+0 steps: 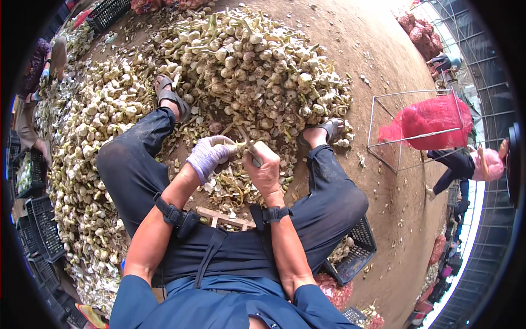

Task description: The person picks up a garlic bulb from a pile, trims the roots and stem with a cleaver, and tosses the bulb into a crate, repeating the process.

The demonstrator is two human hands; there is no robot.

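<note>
Apparently it's trimming: the gloved left hand grips a garlic bulb at its fingertips, the right hand clenches a metal tool just beside them; the next cut likely wants the bulb steady.

Text, labels, brands, numbers, signs: none legible anywhere in view.
</note>
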